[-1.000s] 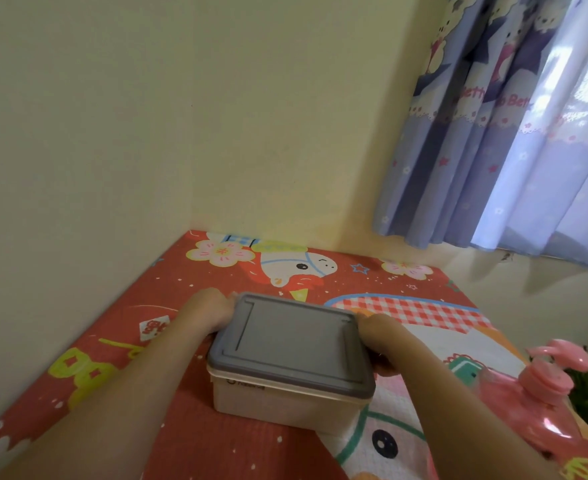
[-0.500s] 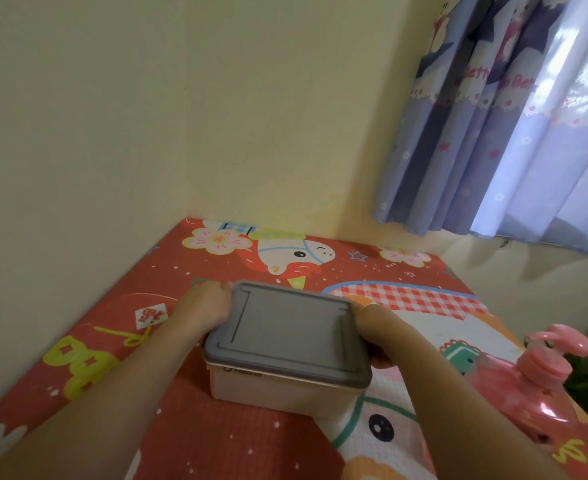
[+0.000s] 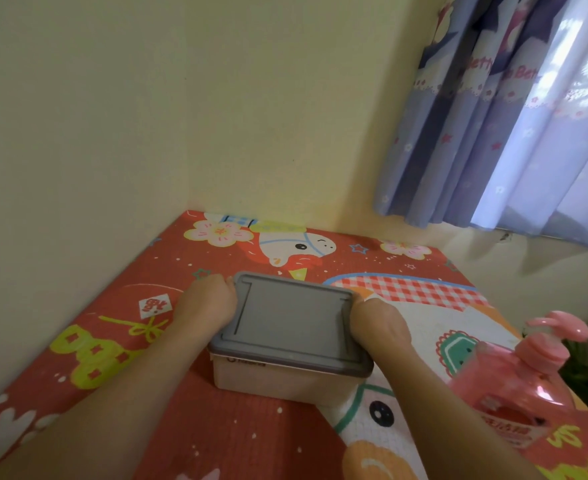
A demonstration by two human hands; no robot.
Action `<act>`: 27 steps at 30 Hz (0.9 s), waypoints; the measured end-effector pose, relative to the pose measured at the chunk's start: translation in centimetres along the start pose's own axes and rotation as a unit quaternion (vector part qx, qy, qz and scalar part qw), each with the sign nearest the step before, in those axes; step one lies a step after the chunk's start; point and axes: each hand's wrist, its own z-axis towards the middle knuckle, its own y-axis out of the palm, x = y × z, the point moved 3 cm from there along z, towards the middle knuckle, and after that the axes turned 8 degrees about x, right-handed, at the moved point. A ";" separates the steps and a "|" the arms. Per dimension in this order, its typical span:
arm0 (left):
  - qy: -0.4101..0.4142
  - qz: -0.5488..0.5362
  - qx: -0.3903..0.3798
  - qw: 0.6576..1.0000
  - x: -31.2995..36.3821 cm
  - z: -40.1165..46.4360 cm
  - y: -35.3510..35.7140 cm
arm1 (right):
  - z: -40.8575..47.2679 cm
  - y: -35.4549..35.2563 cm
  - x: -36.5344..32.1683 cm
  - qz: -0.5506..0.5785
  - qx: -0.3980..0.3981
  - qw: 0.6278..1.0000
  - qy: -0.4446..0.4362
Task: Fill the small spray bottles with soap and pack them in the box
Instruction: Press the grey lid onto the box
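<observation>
**Both hands clasped on the lidded box**

Rectangular box (image 3: 278,381) with rounded corners, pale beige body, smooth and matte, small dark lettering on the near wall, too blurred to read. Closed by a flat grey plastic lid (image 3: 292,320), with a raised rim and a shallow recessed panel. Resting on a soft-looking mat (image 3: 168,431), red, finely dimpled, printed with cartoon animals, flowers, stars and a checked patch.

Left hand (image 3: 207,301) pressed against the box's left edge, near the far left corner, fingers curled down over the lid's side, gripping it. Right hand (image 3: 377,323) on the opposite edge, toward the far right corner, likewise wrapped over the rim and holding on. Box squarely between the two hands, both forearms bare and reaching in from the near side.

To the right, just beyond the right forearm, a pink translucent soap bottle (image 3: 514,386), glossy, rounded, topped by a pink pump head, label on its front. Standing near the mat's right edge, apart from the box.

Behind: plain cream walls (image 3: 147,116) meeting in a corner, and lilac patterned curtains (image 3: 510,133), thin, hanging in folds.
</observation>
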 end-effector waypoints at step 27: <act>-0.264 -0.366 -0.138 0.881 -5.8 -2.7 2.0 | -2.3 1.4 4.6 0.428 -0.125 0.873 0.200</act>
